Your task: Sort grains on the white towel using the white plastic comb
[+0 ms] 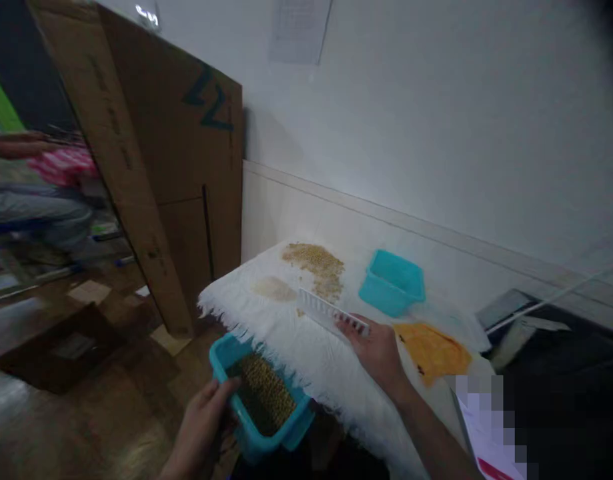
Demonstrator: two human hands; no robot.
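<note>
My left hand (206,420) grips the near-left rim of a turquoise plastic basket (249,437), thumb over the edge. Yellowish beans (269,390) lie inside it, and it is held just below the fringed edge of a white woven cloth (306,360). In my right hand (376,350) is a white slotted plastic strip (326,313), its long edge angled down over the cloth. Beyond the strip lies a spread of loose beans (316,263). A paler heap of fine grains (273,289) sits to the left of the strip's far end.
A second turquoise basket (391,283) stands at the back near the wall. An orange cloth or bag (433,350) lies to the right, near papers (486,427) and a dark case. A tall cardboard box (186,153) rises on the left; beyond it a seated person (41,193) is partly visible.
</note>
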